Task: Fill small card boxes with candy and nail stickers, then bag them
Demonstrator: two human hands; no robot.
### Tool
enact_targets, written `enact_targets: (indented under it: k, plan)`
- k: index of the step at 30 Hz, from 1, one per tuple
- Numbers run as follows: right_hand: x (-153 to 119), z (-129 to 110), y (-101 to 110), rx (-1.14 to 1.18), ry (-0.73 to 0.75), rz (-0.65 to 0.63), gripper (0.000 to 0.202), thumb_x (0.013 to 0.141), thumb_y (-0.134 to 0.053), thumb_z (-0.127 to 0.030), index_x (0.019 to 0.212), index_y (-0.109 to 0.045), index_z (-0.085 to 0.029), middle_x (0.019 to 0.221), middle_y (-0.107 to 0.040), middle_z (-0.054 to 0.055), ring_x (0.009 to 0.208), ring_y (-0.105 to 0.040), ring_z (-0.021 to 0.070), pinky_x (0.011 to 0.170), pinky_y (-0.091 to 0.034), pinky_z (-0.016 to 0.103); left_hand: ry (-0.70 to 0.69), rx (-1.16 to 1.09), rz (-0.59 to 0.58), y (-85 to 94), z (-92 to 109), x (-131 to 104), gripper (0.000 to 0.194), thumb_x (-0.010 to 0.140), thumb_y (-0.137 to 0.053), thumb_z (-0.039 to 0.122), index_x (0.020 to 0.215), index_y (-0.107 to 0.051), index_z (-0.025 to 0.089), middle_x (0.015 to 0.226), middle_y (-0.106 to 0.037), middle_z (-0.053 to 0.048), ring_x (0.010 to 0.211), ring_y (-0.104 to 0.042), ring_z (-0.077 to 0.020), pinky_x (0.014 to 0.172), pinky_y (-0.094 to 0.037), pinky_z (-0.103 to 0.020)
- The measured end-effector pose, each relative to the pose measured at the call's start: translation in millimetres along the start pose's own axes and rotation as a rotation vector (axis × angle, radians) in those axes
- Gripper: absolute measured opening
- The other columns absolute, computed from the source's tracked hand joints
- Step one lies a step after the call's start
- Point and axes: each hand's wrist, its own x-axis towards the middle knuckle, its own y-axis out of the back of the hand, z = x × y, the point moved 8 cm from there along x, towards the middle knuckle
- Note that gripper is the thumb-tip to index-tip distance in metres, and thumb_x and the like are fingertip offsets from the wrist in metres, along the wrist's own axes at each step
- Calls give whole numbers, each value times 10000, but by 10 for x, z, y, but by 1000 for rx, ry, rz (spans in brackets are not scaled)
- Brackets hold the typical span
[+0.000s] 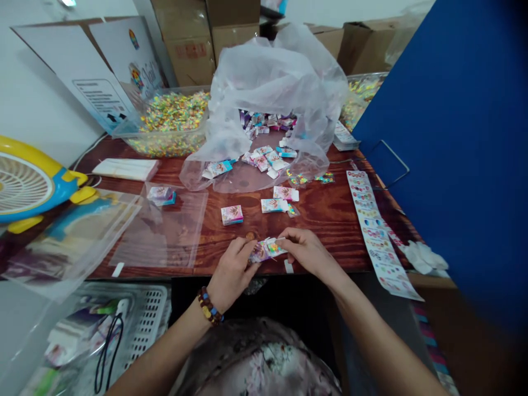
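Note:
Near the table's front edge, my left hand (234, 269) is closed around a small purple printed box (258, 252) whose flaps stand open on the right. My right hand (306, 250) pinches a small clear packet of colourful pieces (274, 248) at the box's open end. Whether the packet is partly inside cannot be made out. Just beyond my hands lie a blue-and-white box (274, 205) and a pink box (286, 193), both with raised flaps, and another small packet (292, 210). A short stack of closed boxes (232, 214) sits to the left.
A large translucent bag (276, 77) spills small boxes at the back. Beside it stands a plastic tub (165, 135) full of colourful packets. A sticker strip (377, 236) hangs over the right edge. At left are a yellow-blue fan (37, 179) and clear plastic bags (165, 236).

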Motion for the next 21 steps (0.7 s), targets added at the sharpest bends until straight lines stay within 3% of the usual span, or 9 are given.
enact_targets:
  k: [3, 8, 12, 15, 17, 21]
  plan:
    - [39, -15, -104, 5, -31, -67, 159, 757, -600, -295, 700, -682, -171, 486, -581, -39, 397, -494, 87, 404, -350, 185, -21, 49, -16, -5, 17, 22, 442, 869, -563, 143, 1287, -461, 241, 1118, -542, -80, 1046, -546, -230, 921, -502, -412]
    - [29, 54, -219, 215, -106, -163, 239, 757, -589, -328, 875, -714, -162, 597, -645, -2, 466, -560, 109, 373, -399, 178, 1, 28, 2, 6, -32, 39, 435, 871, -550, 119, 1281, -458, 233, 1138, -539, -82, 1067, -538, -226, 937, -492, -392]
    - [48, 127, -206, 319, -162, -166, 215, 711, -638, -334, 782, -705, -142, 461, -578, -33, 346, -399, 54, 348, -296, 164, -6, -7, 27, -8, -46, 9, 430, 875, -560, 142, 1282, -456, 232, 1153, -540, -79, 1088, -537, -218, 956, -484, -374]
    - [65, 159, -228, 390, -173, -127, 204, 679, -682, -345, 747, -679, -153, 432, -545, -49, 352, -388, 55, 357, -242, 169, -21, 1, 37, -17, -31, -2, 436, 884, -550, 151, 1298, -444, 236, 1150, -540, -82, 1082, -536, -222, 953, -484, -384]
    - [62, 161, -235, 392, -138, -51, 175, 659, -697, -328, 715, -643, -171, 469, -564, -50, 368, -431, 69, 373, -276, 181, -29, 21, 47, -16, -21, 4, 435, 884, -546, 148, 1298, -442, 234, 1137, -540, -85, 1069, -537, -228, 940, -490, -392]
    - [-17, 69, -219, 133, 22, 114, 120, 774, -603, -297, 726, -650, -197, 566, -613, -38, 430, -522, 98, 475, -398, 222, -21, 49, 74, -19, -47, 30, 402, 881, -544, 145, 1269, -464, 214, 1101, -549, -88, 1033, -547, -228, 918, -500, -388]
